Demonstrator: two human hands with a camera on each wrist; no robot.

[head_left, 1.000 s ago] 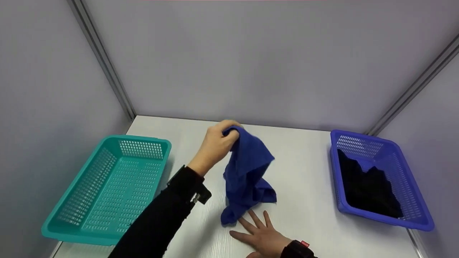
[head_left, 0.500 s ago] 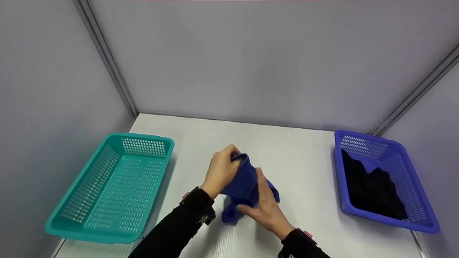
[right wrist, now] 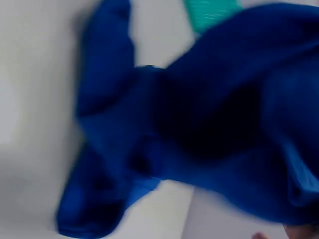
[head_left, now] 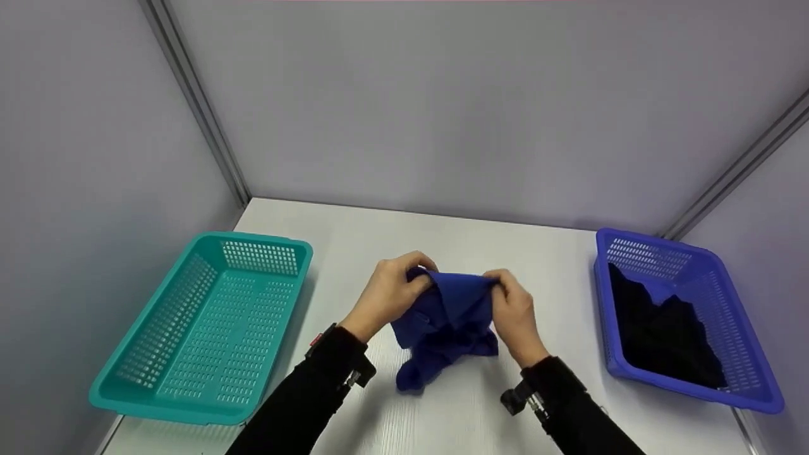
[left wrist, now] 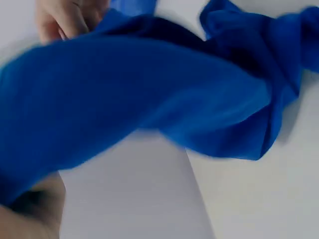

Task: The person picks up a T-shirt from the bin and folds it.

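Note:
A crumpled blue cloth garment hangs between both hands in the middle of the head view, its lower folds reaching down to the table. My left hand pinches its upper left edge between thumb and fingers. At the upper right corner, my right hand grips the same edge, which is stretched between the two. In the left wrist view the blue garment fills most of the picture, blurred, with the right hand at its far edge. The right wrist view shows its dark folds hanging down.
On the left of the white table stands a green perforated basket with nothing in it. A purple-blue basket on the right holds a black cloth. Grey panels enclose the table at the back and sides.
My right hand has risen from lying spread on the table to grip the garment's upper right edge. The left hand has lowered its held edge, and the garment has spread wider.

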